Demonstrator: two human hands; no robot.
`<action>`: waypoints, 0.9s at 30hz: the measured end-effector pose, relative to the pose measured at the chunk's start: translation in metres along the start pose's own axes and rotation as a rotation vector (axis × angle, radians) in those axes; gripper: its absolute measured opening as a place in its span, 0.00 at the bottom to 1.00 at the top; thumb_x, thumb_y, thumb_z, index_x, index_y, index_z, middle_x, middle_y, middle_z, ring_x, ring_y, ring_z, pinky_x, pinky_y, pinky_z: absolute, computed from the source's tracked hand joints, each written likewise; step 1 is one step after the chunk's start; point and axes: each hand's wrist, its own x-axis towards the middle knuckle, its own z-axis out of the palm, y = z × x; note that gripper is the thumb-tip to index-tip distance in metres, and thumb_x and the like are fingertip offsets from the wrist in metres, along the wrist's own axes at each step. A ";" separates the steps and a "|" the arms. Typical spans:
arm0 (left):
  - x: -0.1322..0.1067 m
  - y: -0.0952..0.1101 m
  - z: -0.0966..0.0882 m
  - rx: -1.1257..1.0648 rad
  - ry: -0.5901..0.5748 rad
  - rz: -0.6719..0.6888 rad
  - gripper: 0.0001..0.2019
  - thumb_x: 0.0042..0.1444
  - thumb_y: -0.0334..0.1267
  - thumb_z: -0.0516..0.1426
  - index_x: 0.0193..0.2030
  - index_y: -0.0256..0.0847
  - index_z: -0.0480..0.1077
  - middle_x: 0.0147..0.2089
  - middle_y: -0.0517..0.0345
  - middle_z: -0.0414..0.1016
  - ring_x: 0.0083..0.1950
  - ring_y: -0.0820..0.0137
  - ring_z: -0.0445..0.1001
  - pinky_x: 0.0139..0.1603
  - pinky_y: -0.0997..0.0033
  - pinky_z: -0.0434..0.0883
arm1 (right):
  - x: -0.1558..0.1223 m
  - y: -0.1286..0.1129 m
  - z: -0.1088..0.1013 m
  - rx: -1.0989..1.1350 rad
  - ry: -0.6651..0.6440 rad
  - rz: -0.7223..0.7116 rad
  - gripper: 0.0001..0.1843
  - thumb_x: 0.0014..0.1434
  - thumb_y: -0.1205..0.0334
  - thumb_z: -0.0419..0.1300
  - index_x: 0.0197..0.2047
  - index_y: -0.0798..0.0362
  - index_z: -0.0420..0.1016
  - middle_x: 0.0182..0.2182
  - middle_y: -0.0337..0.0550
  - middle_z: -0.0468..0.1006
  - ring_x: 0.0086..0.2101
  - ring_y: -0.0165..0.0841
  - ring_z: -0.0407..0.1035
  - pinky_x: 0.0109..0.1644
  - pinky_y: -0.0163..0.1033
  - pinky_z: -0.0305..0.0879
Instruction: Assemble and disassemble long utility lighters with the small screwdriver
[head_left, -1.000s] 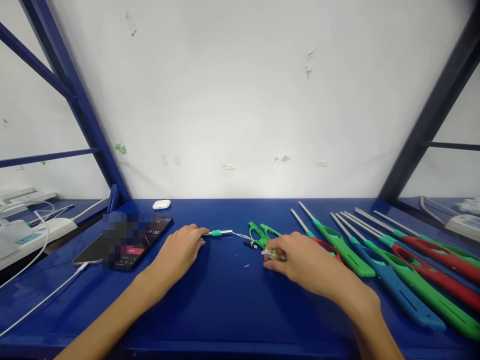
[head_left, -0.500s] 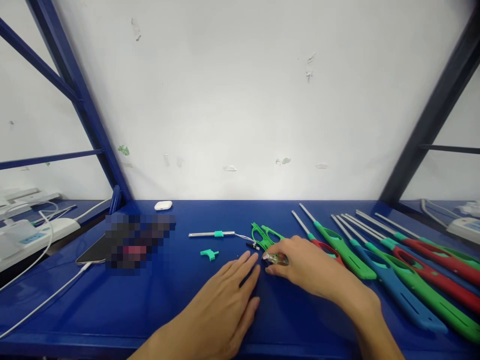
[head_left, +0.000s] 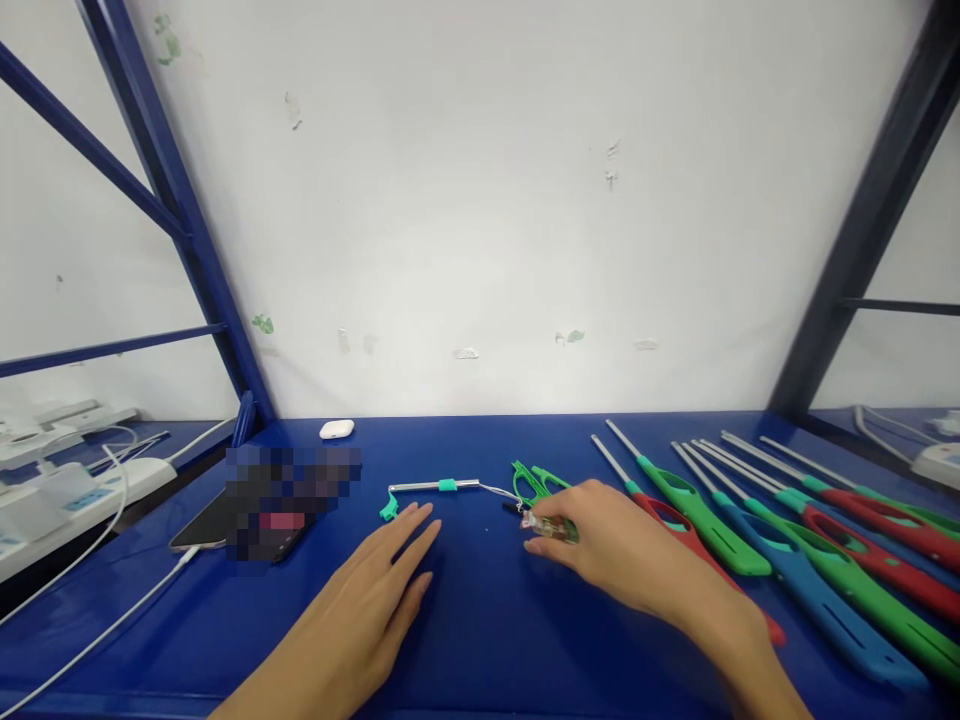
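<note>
My right hand point(head_left: 592, 520) pinches a small clear lighter tank point(head_left: 551, 527) between thumb and fingers, low over the table. Thin wires point(head_left: 499, 491) and a small black part point(head_left: 513, 507) lie by the tank's left end. The wires run to a metal lighter rod point(head_left: 420, 487) with a teal collar. Just behind the right hand are green lighter handle shells point(head_left: 531, 484), partly hidden by it. My left hand point(head_left: 367, 580) is open, palm down, fingers stretched out. Near its fingertips lies a teal trigger piece point(head_left: 388, 509), close to the rod's left end.
Several assembled long lighters point(head_left: 697, 520) in green, red and blue lie at the right. A phone point(head_left: 206, 520) with a white cable point(head_left: 112, 615) and a blurred dark item stand left. A white earbud case point(head_left: 337, 429) sits behind. Blue frame posts point(head_left: 195, 260) flank the table.
My left hand has moved left, away from the right hand. The teal trigger piece has shifted left and turned. My right hand keeps its hold on the tank; the view has tilted slightly.
</note>
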 end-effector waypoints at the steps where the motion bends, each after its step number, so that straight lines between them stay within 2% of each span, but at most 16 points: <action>1: 0.006 0.008 -0.001 -0.004 0.058 0.007 0.22 0.74 0.42 0.53 0.73 0.54 0.66 0.72 0.55 0.71 0.69 0.54 0.74 0.67 0.49 0.75 | 0.000 -0.002 0.000 0.010 0.010 -0.012 0.19 0.67 0.55 0.63 0.25 0.49 0.70 0.23 0.35 0.71 0.26 0.32 0.63 0.31 0.38 0.48; 2: 0.012 0.016 -0.001 -0.024 0.111 0.010 0.21 0.74 0.40 0.52 0.71 0.53 0.68 0.69 0.53 0.74 0.67 0.55 0.76 0.66 0.49 0.76 | 0.000 -0.005 0.001 0.020 0.016 -0.025 0.19 0.68 0.54 0.62 0.26 0.49 0.70 0.23 0.35 0.71 0.26 0.32 0.62 0.31 0.38 0.48; 5: 0.032 0.038 -0.001 -0.155 0.232 0.049 0.17 0.74 0.38 0.53 0.65 0.51 0.73 0.57 0.51 0.81 0.56 0.59 0.82 0.57 0.59 0.81 | 0.000 -0.010 0.003 0.048 0.007 -0.076 0.19 0.69 0.54 0.60 0.26 0.49 0.67 0.22 0.34 0.67 0.25 0.31 0.56 0.31 0.37 0.48; 8: 0.044 0.052 0.001 -0.258 0.278 0.116 0.12 0.73 0.39 0.56 0.59 0.49 0.75 0.52 0.53 0.82 0.50 0.62 0.82 0.51 0.64 0.81 | 0.000 -0.013 0.006 0.077 -0.027 -0.140 0.19 0.67 0.62 0.59 0.25 0.50 0.61 0.22 0.31 0.60 0.25 0.29 0.50 0.31 0.37 0.46; 11: 0.047 0.056 0.000 -0.260 0.321 0.198 0.09 0.74 0.34 0.56 0.54 0.45 0.76 0.48 0.53 0.82 0.45 0.65 0.82 0.46 0.67 0.80 | -0.001 -0.016 0.007 0.106 -0.055 -0.183 0.18 0.65 0.67 0.58 0.25 0.50 0.58 0.22 0.30 0.55 0.25 0.28 0.47 0.30 0.37 0.45; 14: 0.046 0.058 -0.009 -0.198 0.326 0.325 0.13 0.75 0.28 0.50 0.53 0.40 0.76 0.44 0.52 0.82 0.40 0.67 0.81 0.40 0.69 0.79 | -0.001 -0.017 0.007 0.139 -0.091 -0.214 0.17 0.60 0.71 0.59 0.24 0.51 0.56 0.23 0.30 0.50 0.25 0.28 0.44 0.29 0.37 0.44; 18: 0.044 0.061 -0.025 -0.140 0.306 0.437 0.18 0.78 0.31 0.44 0.48 0.36 0.76 0.40 0.51 0.82 0.39 0.66 0.81 0.40 0.69 0.80 | 0.001 -0.020 0.008 0.154 -0.141 -0.267 0.17 0.55 0.75 0.61 0.24 0.51 0.57 0.23 0.29 0.48 0.26 0.27 0.43 0.28 0.36 0.43; 22: 0.043 0.053 -0.024 -0.147 0.277 0.438 0.18 0.78 0.29 0.44 0.48 0.37 0.75 0.40 0.52 0.82 0.40 0.66 0.81 0.39 0.70 0.79 | 0.003 -0.023 0.012 0.092 -0.116 -0.250 0.16 0.56 0.75 0.62 0.24 0.51 0.62 0.20 0.28 0.54 0.23 0.26 0.48 0.28 0.36 0.44; 25: 0.041 0.032 -0.020 -0.172 0.218 0.297 0.16 0.75 0.27 0.47 0.50 0.42 0.77 0.45 0.54 0.82 0.42 0.67 0.82 0.41 0.71 0.77 | 0.004 -0.023 0.019 0.014 -0.050 -0.203 0.14 0.63 0.71 0.62 0.26 0.50 0.72 0.21 0.31 0.69 0.24 0.27 0.61 0.31 0.37 0.49; 27: 0.040 0.013 -0.022 -0.156 0.157 0.156 0.14 0.74 0.30 0.51 0.50 0.43 0.78 0.48 0.55 0.82 0.45 0.65 0.82 0.47 0.68 0.76 | 0.006 -0.023 0.025 -0.036 -0.012 -0.167 0.11 0.66 0.68 0.63 0.32 0.48 0.80 0.26 0.36 0.79 0.29 0.33 0.73 0.34 0.37 0.56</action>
